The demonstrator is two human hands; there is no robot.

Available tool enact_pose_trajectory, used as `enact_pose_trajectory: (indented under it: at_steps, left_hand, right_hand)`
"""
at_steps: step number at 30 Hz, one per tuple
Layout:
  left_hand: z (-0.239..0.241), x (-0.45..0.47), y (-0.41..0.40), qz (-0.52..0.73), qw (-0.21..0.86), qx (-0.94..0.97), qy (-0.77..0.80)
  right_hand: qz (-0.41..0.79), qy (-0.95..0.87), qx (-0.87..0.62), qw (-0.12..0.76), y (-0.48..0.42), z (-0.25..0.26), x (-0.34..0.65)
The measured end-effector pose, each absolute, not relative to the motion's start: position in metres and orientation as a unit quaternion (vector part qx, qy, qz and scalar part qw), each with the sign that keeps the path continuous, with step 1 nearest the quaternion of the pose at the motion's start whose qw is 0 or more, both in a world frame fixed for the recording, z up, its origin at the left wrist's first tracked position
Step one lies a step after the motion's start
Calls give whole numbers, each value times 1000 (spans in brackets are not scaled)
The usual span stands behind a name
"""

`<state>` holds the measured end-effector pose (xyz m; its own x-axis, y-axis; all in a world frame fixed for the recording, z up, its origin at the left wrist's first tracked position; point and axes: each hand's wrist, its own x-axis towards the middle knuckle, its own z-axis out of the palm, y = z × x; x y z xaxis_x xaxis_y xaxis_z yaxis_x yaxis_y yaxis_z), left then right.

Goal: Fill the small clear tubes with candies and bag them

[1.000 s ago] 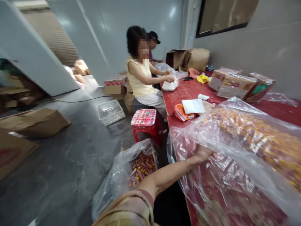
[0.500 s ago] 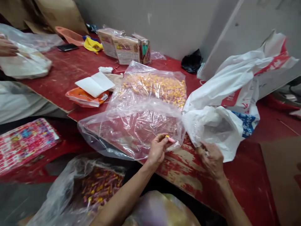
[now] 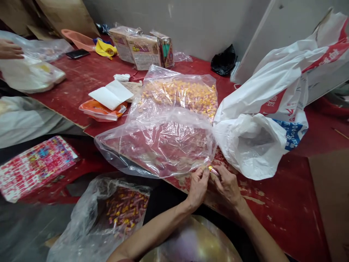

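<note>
My left hand [image 3: 198, 187] and my right hand [image 3: 227, 185] meet at the near edge of the red table [image 3: 286, 203], both pinching one small yellow-and-pink wrapped piece [image 3: 212, 169] between their fingertips. Just beyond them lies a large clear plastic bag [image 3: 163, 142], its far half full of yellow and pink pieces [image 3: 182, 95]. An open white plastic bag [image 3: 253, 145] with red and blue print sits right of it, close to my right hand.
A second clear bag of pieces [image 3: 120, 211] stands on the floor by my left arm. A patterned stool top [image 3: 35, 167] is at left. Wrapped boxes [image 3: 144, 51], white paper on an orange packet [image 3: 109, 100], a phone [image 3: 77, 54] and another person's hand [image 3: 9, 49] are farther off.
The view swung from the room and a seated co-worker down to the table. My right hand left the white bag and joined my left hand on the small piece.
</note>
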<state>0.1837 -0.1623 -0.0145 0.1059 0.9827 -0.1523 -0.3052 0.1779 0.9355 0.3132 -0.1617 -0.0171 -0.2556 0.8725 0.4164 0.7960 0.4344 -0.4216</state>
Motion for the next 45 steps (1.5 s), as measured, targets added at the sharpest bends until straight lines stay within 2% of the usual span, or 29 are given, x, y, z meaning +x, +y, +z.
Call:
enact_pose_trajectory:
  at_steps: [2, 4, 8, 9, 11, 14, 19, 25, 29, 31, 34, 36, 41, 45]
  left_hand:
    - [-17, 184, -165, 490, 614, 432, 444]
    - [-22, 183, -166, 451, 599, 489, 445]
    - [-30, 175, -161, 382, 530, 606, 454]
    - [-30, 172, -158, 382, 508, 616, 466]
    - [-31, 165, -152, 404, 485, 603, 488]
    - [-31, 158, -143, 443, 501, 560, 489]
    - [-29, 156, -137, 468, 526, 523, 480]
    - [-25, 138, -151, 413, 540, 566, 466]
    - [-16, 104, -166, 339, 641, 485, 490]
    - [-15, 76, -174, 331, 645, 426, 542]
    - [-26, 20, -189, 384, 572, 333, 644]
    - [-41, -21, -203, 396, 508, 299, 704]
    - [-72, -87, -223, 258, 323, 410, 813]
    - [-56, -72, -215, 268, 246, 452, 815]
  right_hand:
    - [95, -785, -535, 297, -168, -13, 318]
    - [122, -798, -536, 247, -173, -10, 328]
    - [54, -843, -536, 17, -171, -22, 355]
    - [26, -851, -524, -12, -168, -28, 359]
    - [-15, -875, -483, 5, -162, -40, 361]
    - [-41, -890, -444, 89, -156, -47, 355]
    - [-30, -872, -479, 90, -149, -34, 342]
    - [25, -855, -490, 167, -162, -18, 297]
    - [83, -853, -463, 226, -171, 3, 267]
    - [82, -843, -458, 270, -164, 16, 280]
    - [10, -768, -552, 324, -133, 25, 337]
    - [-58, -678, -671, 295, -101, 19, 383]
    - [-44, -626, -745, 226, -42, -12, 454]
    - [-25, -655, -728, 198, -48, -20, 455]
